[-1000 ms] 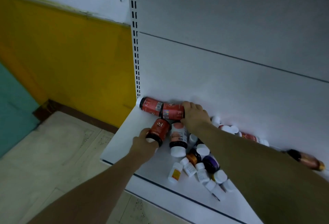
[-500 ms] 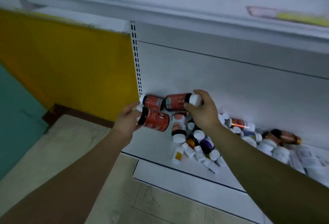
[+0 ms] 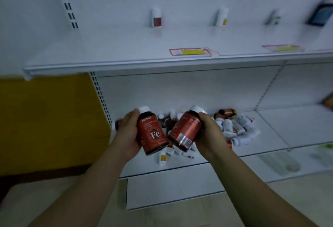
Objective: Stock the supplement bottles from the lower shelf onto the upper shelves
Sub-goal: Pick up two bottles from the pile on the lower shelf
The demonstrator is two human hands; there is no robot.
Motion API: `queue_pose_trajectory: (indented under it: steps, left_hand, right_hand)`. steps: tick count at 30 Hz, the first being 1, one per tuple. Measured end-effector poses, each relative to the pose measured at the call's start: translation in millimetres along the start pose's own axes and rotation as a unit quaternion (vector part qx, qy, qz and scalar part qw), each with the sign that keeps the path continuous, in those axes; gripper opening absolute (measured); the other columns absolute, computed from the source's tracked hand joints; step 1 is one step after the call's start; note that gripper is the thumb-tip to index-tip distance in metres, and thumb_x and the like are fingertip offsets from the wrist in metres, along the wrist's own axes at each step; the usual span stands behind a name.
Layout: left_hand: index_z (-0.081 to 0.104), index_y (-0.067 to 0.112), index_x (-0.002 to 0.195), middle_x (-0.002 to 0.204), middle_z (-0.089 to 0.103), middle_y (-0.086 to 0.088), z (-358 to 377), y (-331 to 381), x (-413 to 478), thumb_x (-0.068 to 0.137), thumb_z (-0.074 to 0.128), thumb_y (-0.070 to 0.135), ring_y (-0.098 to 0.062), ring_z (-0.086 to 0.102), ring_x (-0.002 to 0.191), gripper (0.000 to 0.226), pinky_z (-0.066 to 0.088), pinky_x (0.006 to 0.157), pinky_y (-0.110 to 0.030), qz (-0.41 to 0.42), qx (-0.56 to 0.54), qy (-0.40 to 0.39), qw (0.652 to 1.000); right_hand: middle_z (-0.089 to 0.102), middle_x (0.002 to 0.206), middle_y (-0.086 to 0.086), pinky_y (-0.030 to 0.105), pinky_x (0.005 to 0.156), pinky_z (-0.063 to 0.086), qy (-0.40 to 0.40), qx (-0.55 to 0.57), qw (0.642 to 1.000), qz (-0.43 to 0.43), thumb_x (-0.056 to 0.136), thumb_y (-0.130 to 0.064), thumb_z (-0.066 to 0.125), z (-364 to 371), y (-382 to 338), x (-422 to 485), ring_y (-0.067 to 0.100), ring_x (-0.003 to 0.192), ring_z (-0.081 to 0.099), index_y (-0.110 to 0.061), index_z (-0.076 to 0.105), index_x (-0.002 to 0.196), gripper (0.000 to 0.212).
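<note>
Our left hand [image 3: 128, 134] is wrapped round a red bottle marked Fe [image 3: 153, 134], fingers curled behind it and thumb on its near side, white cap up and the body close to upright. Our right hand [image 3: 210, 133] grips a second red bottle [image 3: 185, 133] the same way, but this one leans to the right, cap up. The two bottles' lower ends overlap in our view, and we cannot tell whether they touch. Both are held in the air in front of the lower shelf [image 3: 288, 127], above its front edge.

Behind our hands the heap of bottles [image 3: 232, 127] lies on its sides against the back panel, spilling toward the front lip near a small yellow-labelled bottle [image 3: 163, 157]. To the right of the heap the lower shelf is bare up to a seam.

The upper shelf [image 3: 117, 50] juts out above our hands, its front rail [image 3: 126, 64] running across the whole view. At its back stand three small bottles, well apart: one with a red label [image 3: 156, 17], one with a yellow label [image 3: 220, 16] and a blurred one [image 3: 273, 17]. Wide bare gaps lie between them and along the left end by the slotted upright [image 3: 66, 3]. Two price tags [image 3: 191, 52] lie flat near the front edge, and a dark box [image 3: 319, 15] stands at the far right
</note>
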State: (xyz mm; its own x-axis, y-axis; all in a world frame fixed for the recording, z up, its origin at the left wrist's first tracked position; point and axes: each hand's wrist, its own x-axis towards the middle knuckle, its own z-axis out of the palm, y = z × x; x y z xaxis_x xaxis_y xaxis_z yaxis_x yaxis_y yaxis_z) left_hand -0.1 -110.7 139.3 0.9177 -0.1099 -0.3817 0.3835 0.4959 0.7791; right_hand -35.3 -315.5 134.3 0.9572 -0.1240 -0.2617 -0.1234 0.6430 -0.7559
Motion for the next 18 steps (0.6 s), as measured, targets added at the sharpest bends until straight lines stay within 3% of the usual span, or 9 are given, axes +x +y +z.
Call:
queue_pose_trajectory:
  steps: [2, 5, 7, 9, 12, 15, 18]
  left_hand:
    - [0.058, 0.009, 0.116, 0.097, 0.071, -0.016, 28.9, -1.9, -11.1, 0.083, 0.055, 0.052, -0.028, 0.07, 0.083, 0.054, 0.057, 0.065, -0.043, -0.057, 0.027, -0.074, 0.995]
    - [0.072, 0.004, 0.093, 0.084, 0.072, -0.015, 72.4, -6.9, -24.7, 0.077, 0.05, 0.06, -0.026, 0.07, 0.071, 0.062, 0.056, 0.059, -0.037, -0.114, 0.051, -0.185, 0.975]
    - [0.076, 0.005, 0.081, 0.084, 0.072, -0.016, 108.8, -12.9, -34.0, 0.078, 0.047, 0.064, -0.027, 0.071, 0.07, 0.066, 0.056, 0.057, -0.038, -0.125, 0.081, -0.219, 0.964]
    - [0.07, 0.005, 0.096, 0.086, 0.072, -0.018, 149.3, -22.0, -42.5, 0.08, 0.048, 0.065, -0.028, 0.071, 0.072, 0.066, 0.056, 0.058, -0.038, -0.109, 0.132, -0.229, 0.958]
    - [0.057, 0.008, 0.116, 0.085, 0.072, -0.016, 214.1, -41.7, -57.9, 0.09, 0.042, 0.059, -0.028, 0.07, 0.072, 0.059, 0.056, 0.057, -0.037, -0.089, 0.193, -0.284, 0.935]
    - [0.063, 0.005, 0.102, 0.086, 0.069, -0.014, 278.0, -67.4, -79.6, 0.09, 0.046, 0.051, -0.027, 0.068, 0.074, 0.051, 0.057, 0.066, -0.037, -0.102, 0.22, -0.363, 0.9]
    - [0.06, 0.005, 0.103, 0.083, 0.067, -0.013, 336.1, -98.3, -101.0, 0.073, 0.053, 0.024, -0.025, 0.067, 0.072, 0.037, 0.057, 0.063, -0.038, -0.121, 0.194, -0.445, 0.866]
  right_hand:
    - [0.064, 0.107, 0.021, 0.054, 0.093, 0.048, 0.009, 0.049, 0.999, 0.017, 0.092, -0.03, 0.049, -12.1, -13.0, -18.9, 0.036, 0.099, 0.062, -0.005, 0.057, 0.117, 0.037]
    - [0.067, 0.099, 0.022, 0.054, 0.092, 0.048, 0.025, 0.062, 0.998, 0.016, 0.083, -0.036, 0.055, -28.6, -41.7, -42.6, 0.036, 0.091, 0.066, -0.001, 0.061, 0.108, 0.043]
    - [0.062, 0.111, 0.024, 0.059, 0.098, 0.042, 0.02, 0.045, 0.999, -0.015, 0.068, -0.039, 0.066, -45.2, -68.8, -62.2, 0.04, 0.1, 0.061, 0.001, 0.057, 0.117, 0.064]
    - [0.058, 0.122, 0.026, 0.064, 0.095, 0.043, 0.006, -0.001, 0.997, -0.074, 0.063, -0.032, 0.073, -68.5, -98.4, -81.8, 0.047, 0.108, 0.057, -0.007, 0.045, 0.133, 0.079]
    - [0.072, 0.096, 0.011, 0.047, 0.07, 0.056, 0.034, -0.049, 0.984, -0.168, 0.071, -0.02, 0.069, -106.3, -143.5, -112.2, 0.034, 0.085, 0.07, -0.023, 0.043, 0.129, 0.064]
    - [0.067, 0.102, 0.012, 0.046, 0.071, 0.055, 0.074, -0.07, 0.971, -0.216, 0.074, -0.028, 0.067, -147.3, -189.6, -145.0, 0.028, 0.083, 0.068, -0.023, 0.051, 0.126, 0.054]
    - [0.067, 0.104, 0.016, 0.046, 0.074, 0.056, 0.112, -0.05, 0.972, -0.201, 0.074, -0.042, 0.065, -192.5, -230.4, -177.9, 0.031, 0.089, 0.067, -0.016, 0.057, 0.121, 0.054]
